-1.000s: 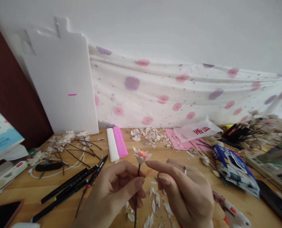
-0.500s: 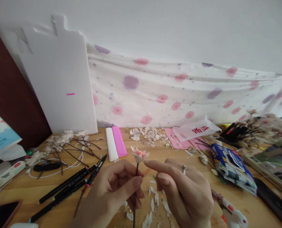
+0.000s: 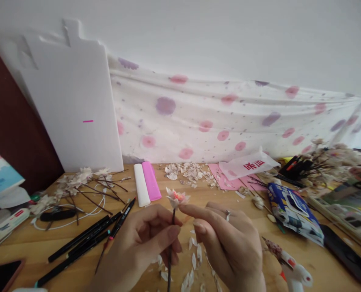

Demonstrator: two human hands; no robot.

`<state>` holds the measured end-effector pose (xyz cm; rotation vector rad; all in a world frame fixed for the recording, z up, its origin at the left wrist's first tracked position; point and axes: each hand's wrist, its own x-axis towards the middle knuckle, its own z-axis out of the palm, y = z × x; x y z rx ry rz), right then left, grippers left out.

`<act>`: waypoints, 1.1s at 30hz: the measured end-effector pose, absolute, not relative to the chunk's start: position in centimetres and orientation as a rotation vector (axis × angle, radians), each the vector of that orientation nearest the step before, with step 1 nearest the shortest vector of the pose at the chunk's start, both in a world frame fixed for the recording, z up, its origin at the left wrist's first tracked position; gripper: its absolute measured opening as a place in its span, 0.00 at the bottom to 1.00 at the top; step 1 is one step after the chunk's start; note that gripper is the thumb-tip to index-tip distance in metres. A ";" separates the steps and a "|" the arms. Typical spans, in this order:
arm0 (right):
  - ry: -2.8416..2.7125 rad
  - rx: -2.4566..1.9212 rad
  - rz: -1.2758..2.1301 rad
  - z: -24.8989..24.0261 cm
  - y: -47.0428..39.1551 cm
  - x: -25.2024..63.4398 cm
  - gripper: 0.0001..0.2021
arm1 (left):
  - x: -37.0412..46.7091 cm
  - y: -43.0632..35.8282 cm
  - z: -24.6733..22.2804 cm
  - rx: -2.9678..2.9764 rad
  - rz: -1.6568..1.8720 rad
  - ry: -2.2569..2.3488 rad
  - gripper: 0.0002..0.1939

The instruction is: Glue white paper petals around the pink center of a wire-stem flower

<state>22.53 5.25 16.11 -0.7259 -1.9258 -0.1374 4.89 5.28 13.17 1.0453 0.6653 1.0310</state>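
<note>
My left hand [image 3: 156, 239] pinches the dark thin stem of a small handmade flower [image 3: 176, 197] between thumb and fingers. The flower stands upright, with pale petals around a pink-orange centre. From the right, my right hand [image 3: 232, 243] reaches over with its index finger stretched out, the tip at the base of the petals; whether it presses on them I cannot tell. Its thumb stays apart from that finger and nothing shows between them. Loose pale petals [image 3: 194, 261] lie on the table below and between the hands.
Finished flowers on stems [image 3: 79, 182] and black marker pens [image 3: 85, 235] lie left. White and pink bars [image 3: 146, 182] and a petal heap [image 3: 189, 172] are behind. At right are a blue packet [image 3: 294, 213] and a glue gun [image 3: 290, 259]. A foam board [image 3: 76, 105] leans on the wall.
The whole view has shifted slightly. The left hand keeps its hold on the stem, and the right index fingertip stays by the flower's base.
</note>
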 end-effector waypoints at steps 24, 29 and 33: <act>-1.946 -0.678 -0.200 16.6 5.1 22.2 0.19 | 4.9 5.4 13.0 0.998 1.039 0.605 0.12; -1.951 -0.648 -0.189 16.3 5.1 22.1 0.19 | 4.8 5.4 13.2 0.996 1.032 0.611 0.12; -1.956 -0.652 -0.183 16.3 5.2 22.2 0.19 | 4.6 5.2 13.2 1.009 1.043 0.634 0.13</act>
